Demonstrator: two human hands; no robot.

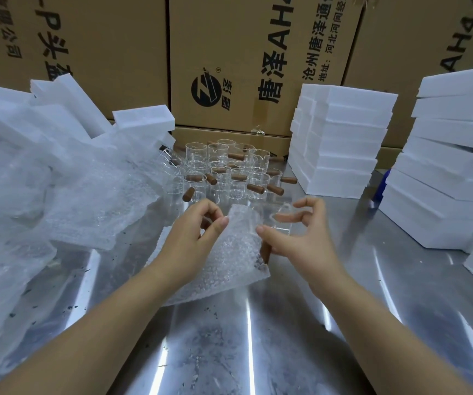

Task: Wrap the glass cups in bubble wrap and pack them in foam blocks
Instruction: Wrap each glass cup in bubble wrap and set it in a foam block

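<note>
Steel table (258, 337), cartons (229, 52) behind, left grip (195, 232) pinching bubble wrap (229, 260), right grip (300, 238) clamped on glass cup (280, 223)

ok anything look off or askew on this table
Yes. At the left edge of the cluster of clear glass cups with brown wooden handles, one cup leans tilted instead of standing upright. The white foam blocks on the left lie in a tumbled heap, unlike the neat stacks on the right.

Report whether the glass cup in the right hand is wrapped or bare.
Mostly bare. The right hand holds the glass cup with clear glass showing; the left hand pinches the bubble wrap sheet against one side only.
</note>
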